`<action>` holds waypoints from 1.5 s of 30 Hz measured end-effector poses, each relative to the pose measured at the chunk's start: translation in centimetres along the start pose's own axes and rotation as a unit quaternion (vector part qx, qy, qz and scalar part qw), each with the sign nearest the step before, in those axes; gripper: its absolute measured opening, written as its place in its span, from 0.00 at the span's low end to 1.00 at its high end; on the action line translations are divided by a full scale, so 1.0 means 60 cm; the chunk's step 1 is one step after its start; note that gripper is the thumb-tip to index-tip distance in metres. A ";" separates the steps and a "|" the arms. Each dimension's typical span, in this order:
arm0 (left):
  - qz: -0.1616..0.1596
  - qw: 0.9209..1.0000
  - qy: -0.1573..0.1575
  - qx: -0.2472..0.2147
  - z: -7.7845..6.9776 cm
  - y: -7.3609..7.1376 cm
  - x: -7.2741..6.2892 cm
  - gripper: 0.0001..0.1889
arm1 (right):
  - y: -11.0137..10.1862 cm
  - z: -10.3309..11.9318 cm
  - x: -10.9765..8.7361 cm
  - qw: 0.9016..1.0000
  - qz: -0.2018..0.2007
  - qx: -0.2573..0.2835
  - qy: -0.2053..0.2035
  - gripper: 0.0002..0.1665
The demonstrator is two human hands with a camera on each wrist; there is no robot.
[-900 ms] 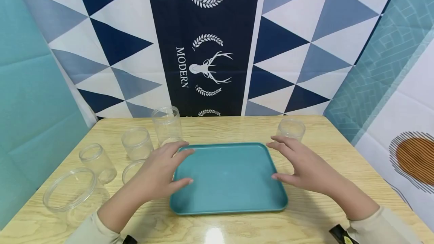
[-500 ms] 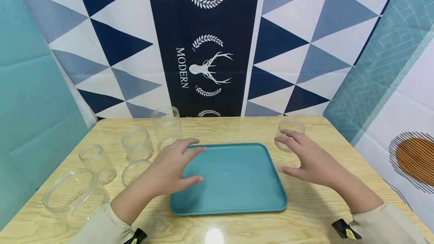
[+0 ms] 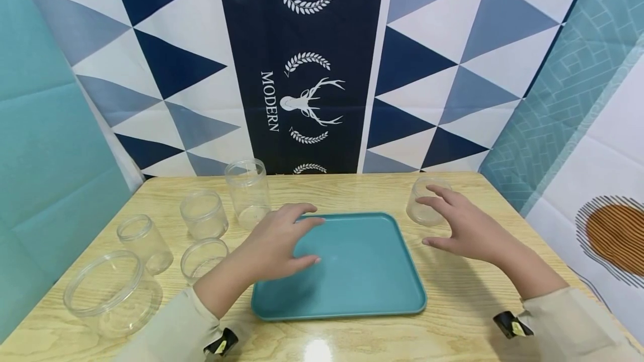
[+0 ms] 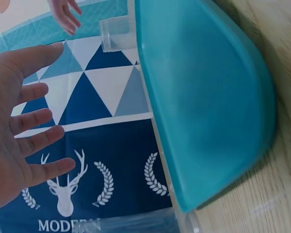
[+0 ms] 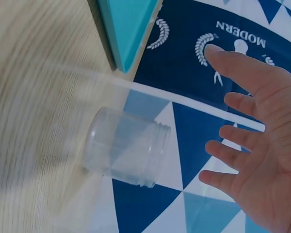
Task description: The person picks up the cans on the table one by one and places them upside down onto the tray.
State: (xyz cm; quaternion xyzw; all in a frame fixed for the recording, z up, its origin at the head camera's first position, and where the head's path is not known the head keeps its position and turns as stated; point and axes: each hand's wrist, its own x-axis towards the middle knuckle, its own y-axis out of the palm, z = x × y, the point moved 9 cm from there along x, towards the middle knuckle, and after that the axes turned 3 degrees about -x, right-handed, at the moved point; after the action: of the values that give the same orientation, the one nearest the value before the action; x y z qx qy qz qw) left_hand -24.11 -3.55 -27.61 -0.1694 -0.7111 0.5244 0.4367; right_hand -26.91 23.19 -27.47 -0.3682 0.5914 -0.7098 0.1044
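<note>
A teal tray lies flat on the wooden table. Over its left part hovers my left hand, fingers spread and holding nothing. Past the tray's right edge my right hand hangs in the air, also with nothing in it. Nearest to it is a clear plastic jar, upright and without a lid, partly hidden by the fingers in the head view. In the left wrist view the open palm faces the cloth backdrop, apart from the tray.
Several clear jars stand left of the tray: a wide one, a slim one, a short one, a tall one at the back, and a low one partly behind my left arm. Patterned cloth hangs behind the table.
My left hand has moved right, farther over the tray. The right hand has shifted slightly right and up, away from the tray's edge. Jars and tray stay put.
</note>
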 end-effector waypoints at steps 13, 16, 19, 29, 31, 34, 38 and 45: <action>0.052 0.999 0.003 0.000 -0.004 0.036 0.044 0.30 | 0.014 -0.058 0.015 0.997 0.064 -0.003 0.050 0.41; 0.071 0.997 -0.004 0.001 -0.002 0.048 0.052 0.30 | 0.015 -0.068 0.019 0.996 0.069 -0.003 0.053 0.40; 0.088 0.996 -0.008 -0.008 0.000 0.061 0.062 0.30 | 0.017 -0.077 0.024 0.996 0.070 -0.004 0.056 0.40; 0.124 0.992 -0.010 -0.018 0.004 0.096 0.088 0.29 | 0.033 -0.109 0.043 0.992 0.096 -0.008 0.081 0.39; 0.126 0.992 -0.010 -0.022 0.004 0.102 0.093 0.30 | 0.038 -0.116 0.046 0.991 0.104 -0.009 0.089 0.39; 0.132 0.991 -0.011 -0.027 0.003 0.113 0.100 0.30 | 0.048 -0.125 0.051 0.989 0.115 -0.014 0.098 0.40; 0.145 0.989 -0.013 -0.025 0.000 0.128 0.110 0.30 | 0.058 -0.135 0.060 0.987 0.125 -0.020 0.102 0.40; 0.160 0.987 -0.015 -0.022 -0.012 0.139 0.127 0.30 | 0.067 -0.144 0.078 0.983 0.148 -0.018 0.109 0.41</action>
State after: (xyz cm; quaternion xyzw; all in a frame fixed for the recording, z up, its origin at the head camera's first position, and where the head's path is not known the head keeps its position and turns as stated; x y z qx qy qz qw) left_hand -29.62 5.46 -31.62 -0.2824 -0.6928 0.5741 0.3326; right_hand -36.93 25.92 -29.57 -0.1986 0.6599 -0.7117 0.1364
